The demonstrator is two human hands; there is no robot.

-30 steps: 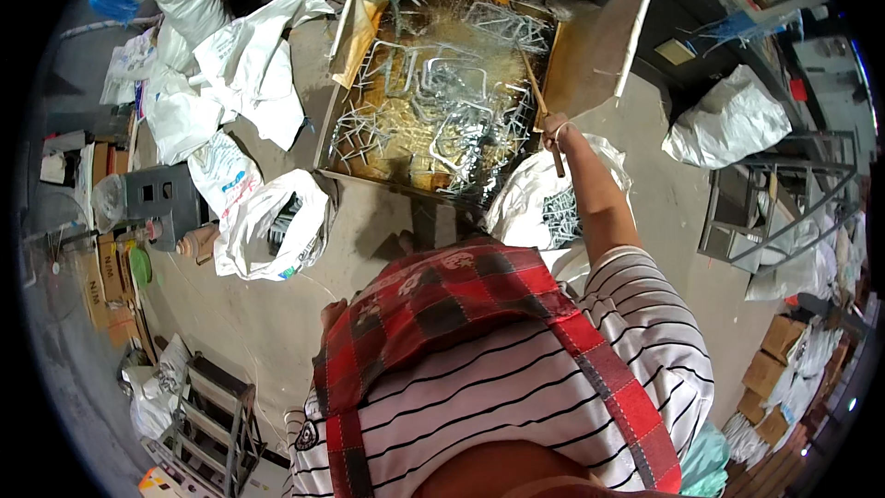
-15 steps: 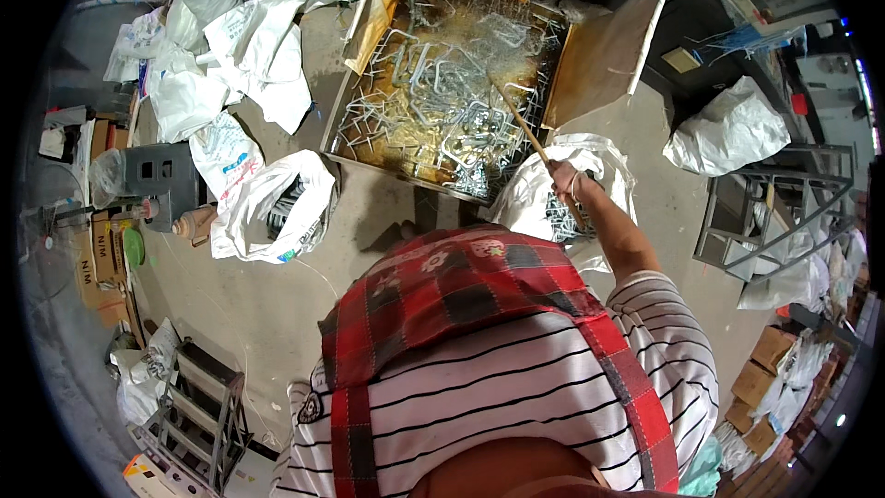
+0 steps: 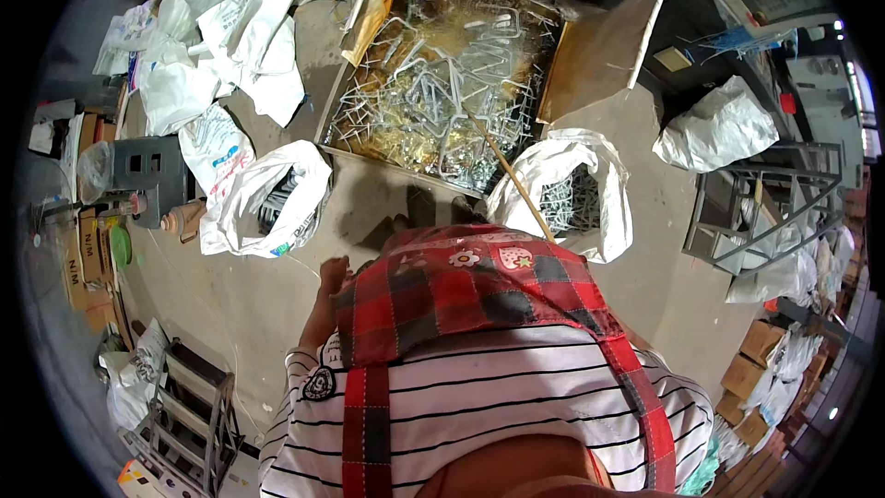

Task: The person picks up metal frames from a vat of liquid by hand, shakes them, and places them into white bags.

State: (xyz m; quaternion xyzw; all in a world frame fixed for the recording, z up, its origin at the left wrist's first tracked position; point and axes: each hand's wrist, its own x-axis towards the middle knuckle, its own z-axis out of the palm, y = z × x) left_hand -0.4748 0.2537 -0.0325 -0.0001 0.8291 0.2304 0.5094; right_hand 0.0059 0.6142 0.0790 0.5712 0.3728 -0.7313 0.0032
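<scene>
Grip on thin wooden stick (image 3: pixel 507 171) hidden behind apron, cannot tell; left hand (image 3: pixel 334 274) loose, empty. Light, stiff, snappable; best held near lower end.

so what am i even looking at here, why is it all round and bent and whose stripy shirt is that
The picture comes from a wide fisheye camera worn on a person's head, looking straight down, so straight edges bend near the rim. The striped shirt and red checked apron belong to the wearer. Below, on the concrete floor, sits a big tray heaped with bent metal wire pieces. Two open white sacks flank it: one at the left, one at the right holding more wire pieces. The left hand hangs free beside the apron, fingers loose, holding nothing. A thin wooden stick slants from the tray toward the apron; the right hand is hidden behind the apron, so its grip cannot be seen.
</scene>
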